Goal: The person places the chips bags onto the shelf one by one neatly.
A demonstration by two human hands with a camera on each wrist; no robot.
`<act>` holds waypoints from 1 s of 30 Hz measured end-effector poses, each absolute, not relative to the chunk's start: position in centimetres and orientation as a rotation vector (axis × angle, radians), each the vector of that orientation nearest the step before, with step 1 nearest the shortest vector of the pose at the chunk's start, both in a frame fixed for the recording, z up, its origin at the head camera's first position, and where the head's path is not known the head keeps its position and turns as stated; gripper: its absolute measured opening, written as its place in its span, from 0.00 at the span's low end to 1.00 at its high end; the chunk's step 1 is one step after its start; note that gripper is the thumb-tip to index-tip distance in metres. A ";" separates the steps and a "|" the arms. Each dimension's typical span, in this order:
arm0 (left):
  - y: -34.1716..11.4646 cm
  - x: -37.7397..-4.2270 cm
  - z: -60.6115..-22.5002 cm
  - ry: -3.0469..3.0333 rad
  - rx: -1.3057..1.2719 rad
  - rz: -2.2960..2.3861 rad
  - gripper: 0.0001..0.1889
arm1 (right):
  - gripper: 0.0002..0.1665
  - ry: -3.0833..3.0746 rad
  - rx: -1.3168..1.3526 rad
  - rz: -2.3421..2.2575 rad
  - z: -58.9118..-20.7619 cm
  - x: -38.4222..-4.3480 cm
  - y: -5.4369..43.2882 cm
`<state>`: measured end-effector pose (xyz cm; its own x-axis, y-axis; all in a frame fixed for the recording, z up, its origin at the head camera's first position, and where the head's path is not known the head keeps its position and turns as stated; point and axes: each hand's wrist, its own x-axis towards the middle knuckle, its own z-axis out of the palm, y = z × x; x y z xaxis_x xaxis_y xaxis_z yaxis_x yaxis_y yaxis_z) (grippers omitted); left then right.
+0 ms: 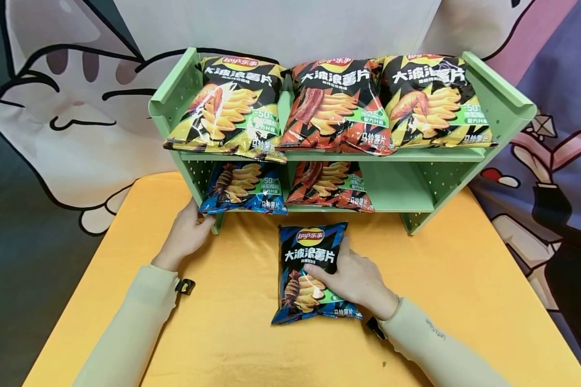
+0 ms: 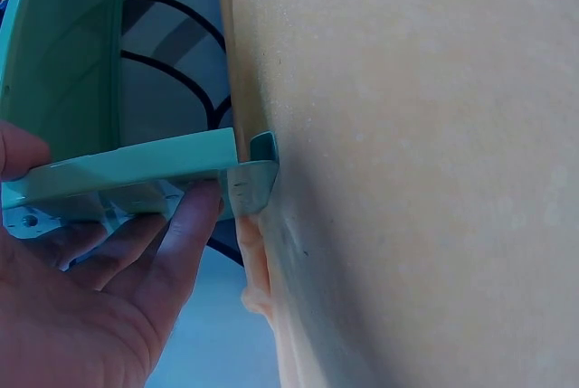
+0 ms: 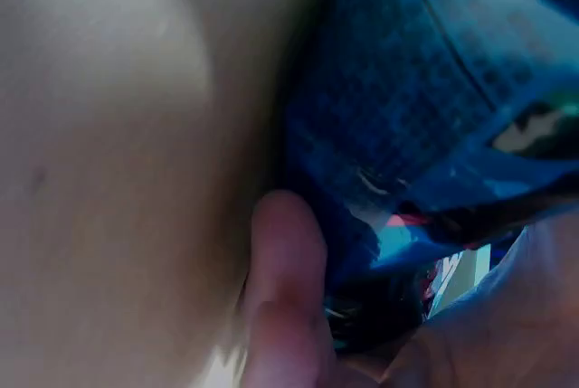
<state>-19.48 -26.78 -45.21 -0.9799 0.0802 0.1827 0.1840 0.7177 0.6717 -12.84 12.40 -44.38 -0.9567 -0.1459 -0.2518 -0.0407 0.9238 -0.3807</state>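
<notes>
My right hand (image 1: pixel 360 274) grips a blue Lay's chip bag (image 1: pixel 297 244) from its right side, thumb across the front, over the table before the shelf. In the right wrist view, a fingertip (image 3: pixel 288 239) lies against the blue foil of the bag (image 3: pixel 389 126). At the lower left of the green two-tier shelf (image 1: pixel 399 185), my left hand (image 1: pixel 186 234) holds the side panel. The left wrist view has its thumb on one face of that green panel (image 2: pixel 136 166) and its fingers on the other.
On the upper tier are a yellow bag (image 1: pixel 232 107), a red bag (image 1: pixel 336 107) and another yellow bag (image 1: pixel 433 102). Below them lie a blue bag (image 1: pixel 244 188) and a red bag (image 1: pixel 329 185). A yellow cloth (image 1: pixel 232 333) covers the table; a cartoon-printed backdrop (image 1: pixel 77 140) stands behind.
</notes>
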 end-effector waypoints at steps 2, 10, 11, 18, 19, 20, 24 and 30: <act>-26.8 -19.5 -45.3 -2.780 -0.214 -1.105 0.38 | 0.85 2.801 -0.146 -0.551 -44.4 -12.7 11.9; -26.8 -19.5 -45.4 -2.777 -0.209 -1.118 0.39 | 0.81 2.752 -0.198 -0.645 -44.3 -12.9 11.7; -26.8 -19.5 -45.4 -2.777 -0.204 -1.125 0.39 | 0.80 2.746 -0.205 -0.666 -44.3 -13.0 11.8; -26.8 -19.5 -45.3 -2.774 -0.213 -1.124 0.39 | 0.72 2.741 -0.281 -0.782 -44.3 -13.0 12.2; -26.8 -19.5 -45.3 -2.774 -0.214 -1.123 0.39 | 0.72 2.739 -0.290 -0.792 -44.3 -13.1 12.2; -26.8 -19.5 -45.3 -2.775 -0.217 -1.123 0.39 | 0.71 2.733 -0.296 -0.805 -44.2 -13.1 12.3; -26.8 -19.4 -45.3 -2.777 -0.210 -1.143 0.39 | 0.68 2.690 -0.328 -0.914 -44.0 -13.2 12.8; -26.9 -19.4 -45.2 -2.785 -0.210 -1.164 0.39 | 0.59 2.643 -0.369 -1.044 -43.7 -13.6 14.4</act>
